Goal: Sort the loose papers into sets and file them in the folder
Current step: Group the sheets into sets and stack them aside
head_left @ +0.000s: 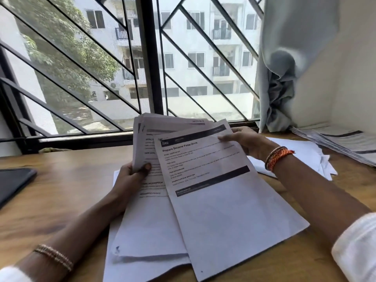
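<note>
White printed papers fanned out above a wooden table (pixel 61 190), one hand at each side.

Left hand (pixel 132 176) grips the fanned stack (pixel 146 139) with its thumb curled over the front; right hand (pixel 246 143) pinches the top edge of the front sheet (pixel 213 190), headed "Prepare Sesame Paste Drink". More papers (pixel 305 151) lie on the table behind the right wrist; another pile (pixel 345 139) lies at the wall.

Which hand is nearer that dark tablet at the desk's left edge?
Left. The left hand grips the paper stack mid-desk, to the right of the dark tablet with bare wood between. The right hand pinches the front sheet's top edge, farther right still.
</note>
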`<state>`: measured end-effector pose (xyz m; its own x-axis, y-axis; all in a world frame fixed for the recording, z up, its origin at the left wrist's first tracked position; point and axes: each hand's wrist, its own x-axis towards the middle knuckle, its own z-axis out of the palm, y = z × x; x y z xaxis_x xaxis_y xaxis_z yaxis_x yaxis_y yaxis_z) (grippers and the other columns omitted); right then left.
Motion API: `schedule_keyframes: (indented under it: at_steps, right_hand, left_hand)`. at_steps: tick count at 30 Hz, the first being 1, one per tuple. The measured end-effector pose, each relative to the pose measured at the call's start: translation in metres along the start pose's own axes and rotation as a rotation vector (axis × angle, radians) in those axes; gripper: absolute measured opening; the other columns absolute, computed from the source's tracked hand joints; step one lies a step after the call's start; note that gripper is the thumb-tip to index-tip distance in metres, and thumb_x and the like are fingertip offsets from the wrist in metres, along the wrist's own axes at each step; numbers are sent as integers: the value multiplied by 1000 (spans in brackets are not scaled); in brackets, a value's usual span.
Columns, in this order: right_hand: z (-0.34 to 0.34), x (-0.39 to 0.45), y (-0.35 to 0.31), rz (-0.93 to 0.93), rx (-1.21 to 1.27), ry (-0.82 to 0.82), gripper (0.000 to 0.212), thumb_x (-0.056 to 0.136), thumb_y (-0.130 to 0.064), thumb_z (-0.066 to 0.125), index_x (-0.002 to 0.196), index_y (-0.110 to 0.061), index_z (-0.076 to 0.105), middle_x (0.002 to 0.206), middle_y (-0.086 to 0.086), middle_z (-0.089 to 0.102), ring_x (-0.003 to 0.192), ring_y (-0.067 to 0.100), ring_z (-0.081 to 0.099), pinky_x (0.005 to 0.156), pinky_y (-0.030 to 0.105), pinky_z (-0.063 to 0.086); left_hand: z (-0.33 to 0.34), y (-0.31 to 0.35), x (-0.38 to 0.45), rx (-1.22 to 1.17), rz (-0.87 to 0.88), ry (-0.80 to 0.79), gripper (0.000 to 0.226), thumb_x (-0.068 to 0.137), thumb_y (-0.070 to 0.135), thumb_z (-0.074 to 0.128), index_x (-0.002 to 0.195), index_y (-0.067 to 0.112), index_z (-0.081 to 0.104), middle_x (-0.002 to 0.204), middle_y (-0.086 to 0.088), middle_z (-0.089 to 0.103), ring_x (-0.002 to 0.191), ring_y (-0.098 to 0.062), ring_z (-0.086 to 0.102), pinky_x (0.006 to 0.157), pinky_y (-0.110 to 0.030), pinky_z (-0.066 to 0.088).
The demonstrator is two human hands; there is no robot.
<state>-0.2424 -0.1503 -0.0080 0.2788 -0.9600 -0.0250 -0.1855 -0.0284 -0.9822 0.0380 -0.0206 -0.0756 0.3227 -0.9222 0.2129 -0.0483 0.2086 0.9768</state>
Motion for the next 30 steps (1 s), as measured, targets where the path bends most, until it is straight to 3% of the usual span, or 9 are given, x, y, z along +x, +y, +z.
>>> schedule_keyframes:
  at_steps: [4,6,8,11,16,19,22,24,30]
  right_hand:
    - [-20,4,2,-3,-73,161,25,78,-7,76,100,-8,65,74,2,70,56,6,66,45,17,50]
    - [-35,9,11,-31,-90,284,13,81,-1,72,91,-4,65,57,-3,65,42,0,59,39,12,45]
    - [-49,8,23,-72,-132,362,14,81,1,71,76,-7,61,53,-2,62,45,6,58,38,11,43]
    - [-62,9,43,-71,-185,500,19,79,-3,75,74,-13,59,69,3,60,64,15,55,49,16,46]
    - [-55,19,49,-122,-273,630,18,75,-14,77,86,-14,63,90,10,66,88,28,63,83,45,55]
    - [-33,13,34,-238,-383,616,12,80,-12,72,92,-9,68,88,12,67,88,30,63,77,41,54]
    - [-16,5,20,-390,-626,772,17,85,-11,65,100,-5,70,97,18,70,94,38,63,78,44,54]
    - [-14,4,14,-446,-620,801,23,86,-9,64,107,-1,68,104,21,69,99,40,62,83,45,53]
    - [-7,10,18,-224,-261,486,13,86,-5,66,99,-7,67,103,13,69,95,26,63,88,36,52]
  left_hand:
    - [-3,5,0,-67,-22,89,6,91,11,59,88,9,63,70,0,70,57,-12,68,48,-24,54]
    - [-6,8,-1,-100,-40,102,4,90,12,61,87,9,63,66,2,71,56,-11,68,48,-24,55]
    - [-8,9,-2,-110,-41,85,7,88,13,64,90,6,63,65,2,72,57,-12,68,49,-24,54]
    - [-10,9,-4,-143,-52,44,36,70,23,80,96,2,66,80,-8,74,65,-20,71,55,-30,57]
    - [-11,12,-6,-151,-54,-46,93,22,53,92,97,3,68,89,-15,74,74,-30,72,57,-32,57]
    - [-10,13,-6,-155,-52,-68,94,20,52,93,97,4,69,93,-16,73,78,-31,72,59,-33,57]
    - [-9,16,-6,-174,-52,-108,94,19,49,94,98,6,69,96,-15,73,79,-30,72,61,-33,58]
    - [-10,21,-5,-226,-53,-136,93,19,47,95,99,6,68,97,-15,73,78,-28,72,60,-32,58]
    - [-16,28,-3,-280,-49,-211,85,25,45,95,97,9,69,95,-14,73,75,-26,71,58,-31,58]
